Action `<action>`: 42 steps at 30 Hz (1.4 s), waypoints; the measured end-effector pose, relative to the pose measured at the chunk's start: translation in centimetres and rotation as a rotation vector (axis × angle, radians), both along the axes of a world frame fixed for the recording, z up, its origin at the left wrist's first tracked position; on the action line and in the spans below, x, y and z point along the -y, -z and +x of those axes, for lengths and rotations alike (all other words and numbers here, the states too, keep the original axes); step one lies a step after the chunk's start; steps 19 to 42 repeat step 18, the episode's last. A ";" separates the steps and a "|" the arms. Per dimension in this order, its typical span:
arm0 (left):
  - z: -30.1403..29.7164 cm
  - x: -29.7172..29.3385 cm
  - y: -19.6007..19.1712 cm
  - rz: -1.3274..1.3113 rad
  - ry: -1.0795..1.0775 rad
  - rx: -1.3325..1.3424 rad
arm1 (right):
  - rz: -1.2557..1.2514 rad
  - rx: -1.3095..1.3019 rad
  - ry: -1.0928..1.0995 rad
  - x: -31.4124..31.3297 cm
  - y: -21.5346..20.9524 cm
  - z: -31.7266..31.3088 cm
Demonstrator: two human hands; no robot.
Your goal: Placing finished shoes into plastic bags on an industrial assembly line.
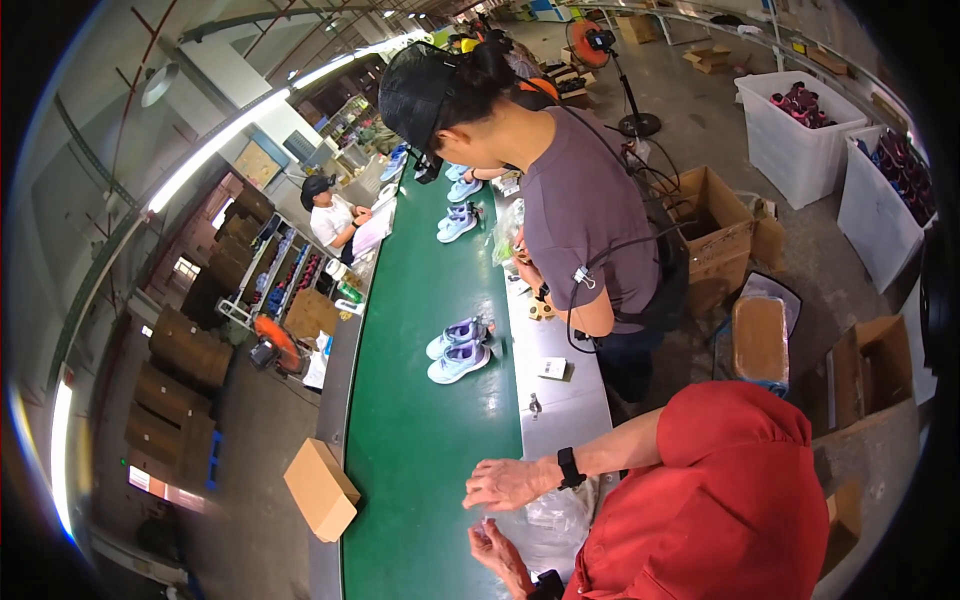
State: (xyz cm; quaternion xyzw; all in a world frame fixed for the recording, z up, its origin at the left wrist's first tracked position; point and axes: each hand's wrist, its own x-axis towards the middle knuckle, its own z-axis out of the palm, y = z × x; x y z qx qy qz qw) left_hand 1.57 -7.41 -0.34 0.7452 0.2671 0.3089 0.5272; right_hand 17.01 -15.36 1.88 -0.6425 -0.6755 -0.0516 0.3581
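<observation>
My right hand (510, 484), with a black band at the wrist, hovers over the near right edge of the green conveyor belt (410, 460). Its fingers are bent a little and apart, with nothing visible in them. Just below it, my left hand (498, 562) is palm up, its fingertips closed around a tiny pale thing (487, 524) too small to name. Clear plastic bags (560, 512) lie beside both hands on the metal ledge (560, 412). Farther up the belt stands a pair of light blue sneakers (460, 362), out of reach of either hand.
A co-worker in a dark shirt (590, 190) stands at the ledge beyond me; another person (335, 220) sits across the belt. More sneakers (458, 222) stand farther along. An open cardboard box (320, 490) overhangs the left edge. Cartons (712, 250) and white bins (795, 150) stand right.
</observation>
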 end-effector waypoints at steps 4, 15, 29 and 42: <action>-1.3 -1.6 -0.9 -0.071 -0.129 0.050 | 0.230 -0.081 -0.019 1.9 -2.8 0.1; -4.7 -4.3 -2.0 -0.070 -0.460 0.141 | -0.114 -0.292 0.154 7.0 4.9 3.0; -4.6 -3.8 -2.2 -0.046 -0.431 0.120 | -0.300 -0.306 0.103 7.8 7.2 3.4; -4.6 -3.8 -2.2 -0.046 -0.431 0.120 | -0.300 -0.306 0.103 7.8 7.2 3.4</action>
